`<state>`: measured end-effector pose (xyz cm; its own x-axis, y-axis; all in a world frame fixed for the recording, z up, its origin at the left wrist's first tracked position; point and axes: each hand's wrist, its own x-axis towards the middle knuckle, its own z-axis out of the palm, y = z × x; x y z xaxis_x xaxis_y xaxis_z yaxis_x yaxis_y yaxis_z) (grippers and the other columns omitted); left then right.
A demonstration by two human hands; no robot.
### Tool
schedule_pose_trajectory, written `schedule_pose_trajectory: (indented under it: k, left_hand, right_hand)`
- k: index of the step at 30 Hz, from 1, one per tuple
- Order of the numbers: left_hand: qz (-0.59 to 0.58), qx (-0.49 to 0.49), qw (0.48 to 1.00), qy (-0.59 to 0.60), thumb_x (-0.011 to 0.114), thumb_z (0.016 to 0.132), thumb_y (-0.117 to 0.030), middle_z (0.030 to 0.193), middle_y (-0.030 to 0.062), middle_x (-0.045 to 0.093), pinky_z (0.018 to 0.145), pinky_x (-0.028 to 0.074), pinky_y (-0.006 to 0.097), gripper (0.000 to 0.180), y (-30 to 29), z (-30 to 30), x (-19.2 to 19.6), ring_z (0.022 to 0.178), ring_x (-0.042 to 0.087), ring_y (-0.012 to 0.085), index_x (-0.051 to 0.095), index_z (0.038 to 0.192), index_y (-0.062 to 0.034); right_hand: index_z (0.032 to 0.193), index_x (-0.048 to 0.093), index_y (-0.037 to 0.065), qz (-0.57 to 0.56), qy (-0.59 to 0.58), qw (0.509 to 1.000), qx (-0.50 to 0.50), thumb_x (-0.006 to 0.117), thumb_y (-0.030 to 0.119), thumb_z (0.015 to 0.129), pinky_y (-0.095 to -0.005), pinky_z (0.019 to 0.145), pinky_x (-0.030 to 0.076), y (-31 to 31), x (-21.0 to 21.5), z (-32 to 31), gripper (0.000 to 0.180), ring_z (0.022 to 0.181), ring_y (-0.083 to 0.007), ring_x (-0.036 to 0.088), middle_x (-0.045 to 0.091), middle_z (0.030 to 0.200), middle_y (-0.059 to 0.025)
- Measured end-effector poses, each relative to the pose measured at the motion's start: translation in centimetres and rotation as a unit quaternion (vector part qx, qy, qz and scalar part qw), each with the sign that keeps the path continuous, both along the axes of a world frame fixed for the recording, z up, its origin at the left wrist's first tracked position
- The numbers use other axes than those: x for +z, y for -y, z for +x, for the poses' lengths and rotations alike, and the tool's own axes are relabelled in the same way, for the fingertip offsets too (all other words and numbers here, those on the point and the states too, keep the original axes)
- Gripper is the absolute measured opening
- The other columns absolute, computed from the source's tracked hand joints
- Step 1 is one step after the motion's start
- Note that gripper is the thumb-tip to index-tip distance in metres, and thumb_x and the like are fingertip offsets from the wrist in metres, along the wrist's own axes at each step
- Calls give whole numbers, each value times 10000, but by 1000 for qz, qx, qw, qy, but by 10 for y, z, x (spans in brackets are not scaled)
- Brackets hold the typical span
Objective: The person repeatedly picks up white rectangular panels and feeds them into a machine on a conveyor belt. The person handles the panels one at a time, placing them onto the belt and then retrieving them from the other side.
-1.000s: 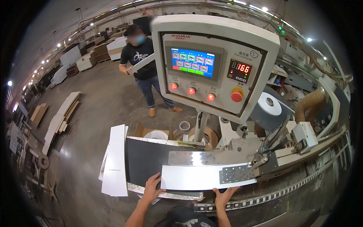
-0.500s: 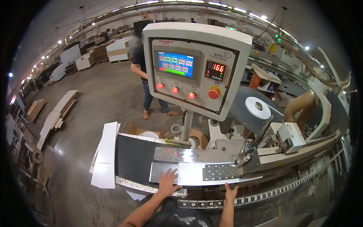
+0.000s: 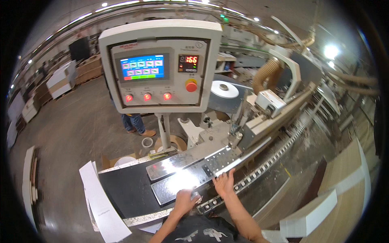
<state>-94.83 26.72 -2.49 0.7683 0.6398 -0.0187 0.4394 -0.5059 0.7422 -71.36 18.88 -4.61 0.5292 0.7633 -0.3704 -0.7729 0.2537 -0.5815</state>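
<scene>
A white panel (image 3: 248,158) lies along the near side of the machine's feed bed, its far part under the machine head (image 3: 239,137). My right hand (image 3: 224,184) is at the panel's near end, fingers stretched out and touching its edge or just beside it. At the near edge of the shiny steel plate (image 3: 162,193), my left hand (image 3: 185,202) has its fingers curled in. Whatever those fingers hold, if anything, is hidden. A dotted metal plate (image 3: 221,159) sits next to the panel.
The control box (image 3: 160,107) with a lit screen stands on a post ahead. White boards (image 3: 101,202) lie at the table's left end beside a black surface (image 3: 123,188). A roller track (image 3: 259,172) runs along the near side. Wood-grain panels (image 3: 344,162) stand at right; a person's legs (image 3: 135,123) show behind.
The white panel has slid right, farther into the machine, uncovering the steel plate. My left hand has left the plate's top and curled at its near edge. The view has turned right.
</scene>
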Motion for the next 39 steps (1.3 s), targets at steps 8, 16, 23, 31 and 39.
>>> schedule_pose_trajectory:
  k: [8,16,23,31,39]
  left_hand:
    - [-103,-150,975,125,763,956,-257,1316,220,698,1050,509,482,468,87,-10,26,1224,653,433,662,1353,-31]
    - [-162,-220,959,80,759,971,-216,1326,225,703,1031,538,437,461,143,6,45,1241,681,381,660,1388,-45]
    - [-106,-356,921,117,747,985,-217,1355,226,685,1057,518,421,487,261,110,90,1251,673,366,635,1417,-24]
    - [134,-518,825,184,806,859,-615,1545,341,464,1178,396,558,913,490,269,133,1426,466,506,550,1493,-9]
    - [269,-452,850,-5,828,773,-620,1641,398,266,1228,174,718,1009,579,328,128,1546,201,609,477,1574,-117]
  right_hand:
    - [1693,158,36,-4,68,998,-13,438,782,1010,-528,1165,475,92,-12,17,1049,1448,-407,533,468,1628,-248]
    - [1515,536,43,-257,144,953,67,617,453,1094,-355,952,591,257,-30,-87,593,1147,-213,728,691,1401,-133]
    - [1421,636,78,-347,395,844,104,671,373,1070,-369,927,549,374,-41,-109,459,1135,-202,708,757,1252,-69]
    - [1478,567,-6,-328,329,885,-9,731,224,1001,-356,915,581,522,-27,-107,554,1071,-241,762,736,1294,-182]
    - [1383,607,-54,-347,324,868,-143,748,243,1027,-346,923,582,632,-34,-109,485,1077,-219,746,757,1232,-149]
